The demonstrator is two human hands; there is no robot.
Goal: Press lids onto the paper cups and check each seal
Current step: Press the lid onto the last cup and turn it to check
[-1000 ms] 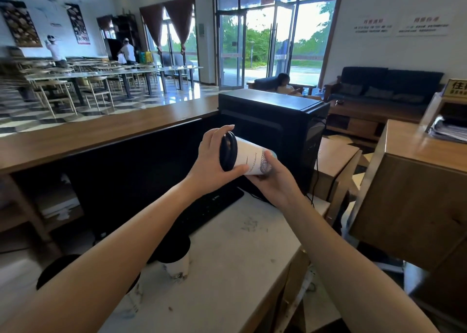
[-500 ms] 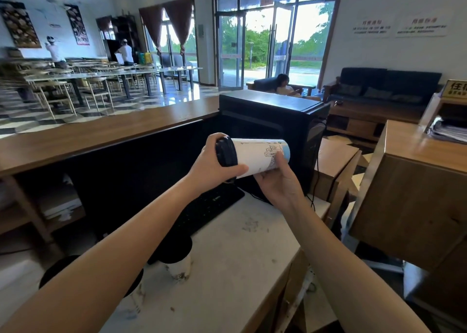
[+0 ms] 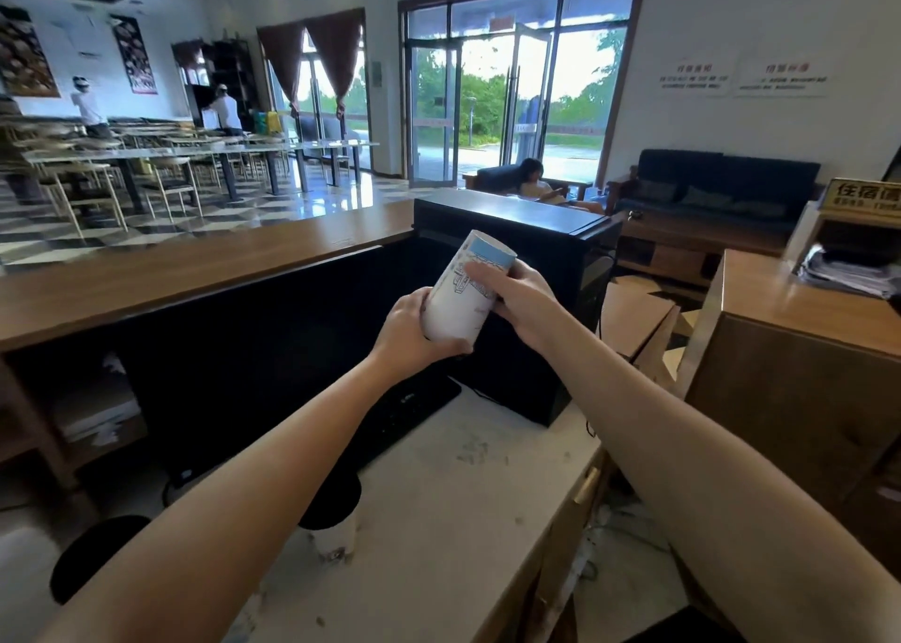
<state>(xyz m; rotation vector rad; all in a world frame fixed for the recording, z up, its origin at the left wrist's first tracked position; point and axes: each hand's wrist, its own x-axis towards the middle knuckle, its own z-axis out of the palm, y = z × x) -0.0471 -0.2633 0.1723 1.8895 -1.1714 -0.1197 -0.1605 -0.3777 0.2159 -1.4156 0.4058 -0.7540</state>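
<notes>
A white paper cup [image 3: 460,301] with blue print is held in the air above the desk, turned nearly upside down with its base pointing up and away. My left hand [image 3: 409,330] wraps the lower, lidded end, so the black lid is hidden under my fingers. My right hand [image 3: 521,296] grips the cup's side near the base. On the white desk [image 3: 468,511] stand two more cups with black lids: one [image 3: 334,520] partly behind my left forearm, another [image 3: 95,554] at the left edge.
A black monitor [image 3: 273,345] and black keyboard [image 3: 404,413] sit behind the cups. A black computer tower [image 3: 536,252] stands at the desk's far right. A wooden cabinet [image 3: 799,364] is on the right. People are far off in the hall.
The cup has been tipped from lying sideways, lid to the left, to nearly upside down with its base up. Both hands have kept hold of it and risen slightly.
</notes>
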